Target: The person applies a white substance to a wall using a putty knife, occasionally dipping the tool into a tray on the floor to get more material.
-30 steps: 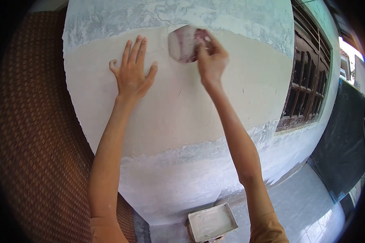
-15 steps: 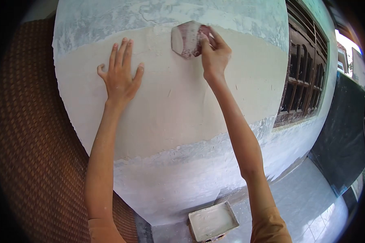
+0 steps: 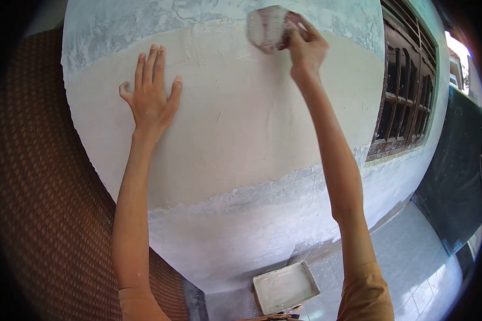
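My right hand [image 3: 308, 49] grips a flat, dark-red scraper [image 3: 268, 31] smeared with whitish filler, against the upper part of the wall [image 3: 235, 107]. The tool is a little blurred. Spread fingers of my left hand [image 3: 151, 96] lie flat on the same wall, to the left of the scraper, and hold nothing. A broad cream band of filler covers the wall's middle, with rough bluish-white paint above and below it.
A rectangular tray [image 3: 286, 289] coated in white filler sits on the tiled floor at the wall's foot. Woven brown matting [image 3: 43, 160] runs along the left. To the right are a brown wooden window [image 3: 404, 91] and a dark panel [image 3: 458, 171].
My right hand has moved the scraper up and to the right along the wall. My left hand stays flat on the wall while the view shifts slightly.
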A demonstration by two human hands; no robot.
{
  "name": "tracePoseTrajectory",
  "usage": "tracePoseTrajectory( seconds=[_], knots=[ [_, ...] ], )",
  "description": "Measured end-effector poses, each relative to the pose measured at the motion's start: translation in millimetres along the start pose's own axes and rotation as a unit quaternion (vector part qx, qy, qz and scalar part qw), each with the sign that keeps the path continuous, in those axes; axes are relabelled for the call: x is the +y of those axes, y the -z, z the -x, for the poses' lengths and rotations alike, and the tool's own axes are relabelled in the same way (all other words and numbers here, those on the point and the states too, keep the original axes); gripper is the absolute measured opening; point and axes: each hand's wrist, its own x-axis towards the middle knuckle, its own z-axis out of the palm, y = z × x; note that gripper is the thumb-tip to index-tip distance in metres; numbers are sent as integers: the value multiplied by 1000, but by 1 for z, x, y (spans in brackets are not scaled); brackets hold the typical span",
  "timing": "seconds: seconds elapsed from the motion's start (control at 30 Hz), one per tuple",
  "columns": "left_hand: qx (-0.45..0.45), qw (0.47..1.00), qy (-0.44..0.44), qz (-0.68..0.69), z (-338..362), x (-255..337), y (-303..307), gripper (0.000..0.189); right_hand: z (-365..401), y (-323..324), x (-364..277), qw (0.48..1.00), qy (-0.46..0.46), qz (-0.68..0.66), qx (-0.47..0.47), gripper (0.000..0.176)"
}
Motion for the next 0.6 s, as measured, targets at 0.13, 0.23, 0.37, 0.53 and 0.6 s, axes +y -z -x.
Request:
tracePoseTrajectory(
  seconds=[0.13, 0.23, 0.37, 0.53, 0.6],
  knots=[
    [5, 1000, 5, 9, 0, 1, -1, 69, -19, 40, -19, 993, 37, -1, 112, 31],
    [12, 1000, 14, 10, 1, 2, -3, 68, -10, 27, -29, 995, 24, -38, 91, 31],
    [28, 999, 13, 14, 0, 3, -4, 68, 26, -17, -17, 998, 7, 3, -67, 36],
    [30, 999, 12, 15, 1, 2, -3, 67, 11, 11, -5, 989, 42, 138, 44, 31],
    [31, 999, 10, 12, 1, 0, -3, 67, 7, 23, -21, 990, 66, 16, 124, 31]
  ],
)
